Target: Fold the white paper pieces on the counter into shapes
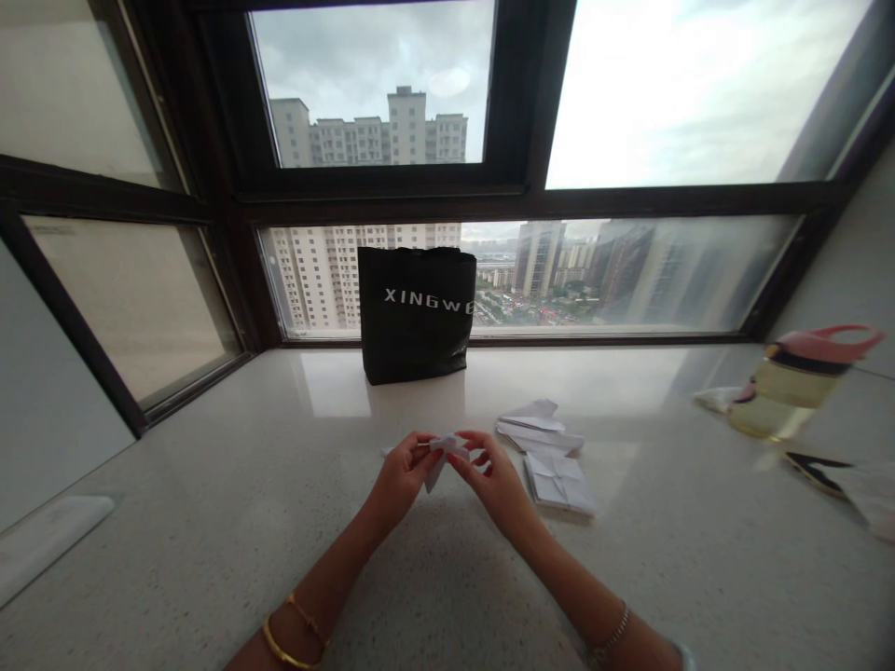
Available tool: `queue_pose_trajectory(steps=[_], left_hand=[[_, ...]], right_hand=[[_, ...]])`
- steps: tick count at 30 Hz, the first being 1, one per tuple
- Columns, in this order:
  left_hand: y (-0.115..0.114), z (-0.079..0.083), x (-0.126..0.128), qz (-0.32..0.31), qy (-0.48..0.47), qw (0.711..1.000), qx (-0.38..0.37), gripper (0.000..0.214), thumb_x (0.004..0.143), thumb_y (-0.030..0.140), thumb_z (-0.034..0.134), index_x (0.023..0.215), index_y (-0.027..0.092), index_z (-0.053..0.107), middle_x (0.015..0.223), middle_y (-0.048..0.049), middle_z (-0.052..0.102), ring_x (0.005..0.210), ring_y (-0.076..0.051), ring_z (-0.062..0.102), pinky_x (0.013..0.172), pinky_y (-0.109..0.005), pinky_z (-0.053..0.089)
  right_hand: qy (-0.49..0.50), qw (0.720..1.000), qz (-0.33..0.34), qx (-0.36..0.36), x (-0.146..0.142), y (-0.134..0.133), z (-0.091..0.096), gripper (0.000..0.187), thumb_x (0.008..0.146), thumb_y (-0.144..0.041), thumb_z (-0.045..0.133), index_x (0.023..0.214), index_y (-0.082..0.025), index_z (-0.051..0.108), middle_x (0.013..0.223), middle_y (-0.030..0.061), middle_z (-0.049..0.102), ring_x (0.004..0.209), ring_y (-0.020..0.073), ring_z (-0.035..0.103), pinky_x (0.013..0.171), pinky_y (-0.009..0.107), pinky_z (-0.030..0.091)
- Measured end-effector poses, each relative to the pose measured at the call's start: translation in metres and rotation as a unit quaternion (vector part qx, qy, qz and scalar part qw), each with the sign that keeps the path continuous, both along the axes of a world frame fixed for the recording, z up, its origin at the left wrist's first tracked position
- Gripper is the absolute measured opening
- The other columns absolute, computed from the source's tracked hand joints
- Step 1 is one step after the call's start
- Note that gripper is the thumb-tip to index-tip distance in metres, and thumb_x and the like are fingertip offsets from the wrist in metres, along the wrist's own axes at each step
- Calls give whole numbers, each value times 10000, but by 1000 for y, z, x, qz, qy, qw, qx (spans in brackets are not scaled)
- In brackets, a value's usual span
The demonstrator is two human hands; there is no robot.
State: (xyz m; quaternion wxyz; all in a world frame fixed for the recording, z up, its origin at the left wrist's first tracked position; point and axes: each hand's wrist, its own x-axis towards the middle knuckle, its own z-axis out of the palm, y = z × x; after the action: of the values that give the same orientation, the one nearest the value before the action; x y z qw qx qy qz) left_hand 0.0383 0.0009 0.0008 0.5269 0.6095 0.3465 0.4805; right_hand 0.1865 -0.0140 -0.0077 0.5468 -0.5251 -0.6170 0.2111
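Between my two hands is a small piece of folded white paper (434, 473), pinched from both sides above the pale speckled counter (294, 531). My left hand (404, 471) grips its left part with thumb and fingertips. On the other side, my right hand (488, 466) pinches the right part, its remaining fingers curled. Part of the paper is covered by my fingers, so its full shape is hidden. Just right of my right hand lie a square folded paper packet (559, 483) and, behind it, a looser heap of folded white paper (537, 429).
A black bag (418, 321) with white lettering stands by the window. At the right are a bottle (790, 396) with a pink lid, a dark flat item (818, 472) and a whitish wrapper (871, 494). A white slab (52, 540) lies at the left edge.
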Motion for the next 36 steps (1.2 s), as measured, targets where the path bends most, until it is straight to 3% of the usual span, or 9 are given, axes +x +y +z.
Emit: queue_pose_trajectory(steps=[3,7,11,14,17,22,27,31,36], left_hand=[[1,-2,0,-24,40,999,11,269,716,371,580,856,152,509,857,-84,665,783,-192,609,672,-280,444],[10,-2,-13,15,141,988,58,251,758,364,508,903,160,515,1025,-104,612,903,-204,577,737,-301,442],[22,-8,-35,121,358,920,108,333,747,299,492,1054,171,511,1180,-100,519,1124,-230,428,928,-357,319],[26,-14,-45,143,477,859,120,393,707,324,527,1065,161,519,1179,-114,509,1140,-270,382,948,-402,262],[24,-14,-48,152,490,851,115,345,649,397,571,915,177,571,1046,-107,564,1057,-295,429,883,-409,301],[23,-5,-45,155,401,900,65,275,538,338,662,724,177,538,778,-55,592,850,-254,525,736,-351,387],[13,-2,-21,83,138,986,-54,397,617,309,620,965,164,496,682,-2,592,597,-147,563,531,-257,439],[-3,1,2,15,-30,992,-123,435,608,268,648,1017,165,538,838,-33,634,731,-151,599,653,-274,476],[-13,7,10,-71,-139,971,-182,381,637,208,618,1013,176,562,934,-43,643,873,-177,587,829,-338,435]], right_hand=[[-50,999,12,8,3,0,2,235,691,-432,574,706,-205,632,711,25,620,672,169,492,593,266,386],[-27,999,-23,-9,8,1,4,286,678,-473,568,650,-198,636,641,21,610,595,157,470,571,266,364],[48,996,-48,-49,14,7,1,383,659,-540,546,704,-171,637,609,22,593,521,137,450,508,257,335],[104,991,-27,-77,15,10,-3,432,622,-577,558,718,-161,623,607,24,591,515,136,461,488,250,332],[140,986,11,-92,12,9,-4,432,603,-578,582,700,-157,607,586,14,576,513,130,462,481,243,331],[186,977,49,-92,8,5,-1,415,608,-553,605,695,-147,611,593,19,582,525,130,473,493,243,341],[217,973,25,-72,5,0,2,426,617,-550,602,749,-146,626,651,38,609,571,150,495,517,255,363],[185,980,30,-71,-3,-5,3,408,624,-541,599,745,-155,650,696,34,588,592,147,484,526,255,353],[138,988,-3,-72,-5,-8,5,405,622,-548,596,708,-159,671,721,35,568,621,150,474,559,265,353]])
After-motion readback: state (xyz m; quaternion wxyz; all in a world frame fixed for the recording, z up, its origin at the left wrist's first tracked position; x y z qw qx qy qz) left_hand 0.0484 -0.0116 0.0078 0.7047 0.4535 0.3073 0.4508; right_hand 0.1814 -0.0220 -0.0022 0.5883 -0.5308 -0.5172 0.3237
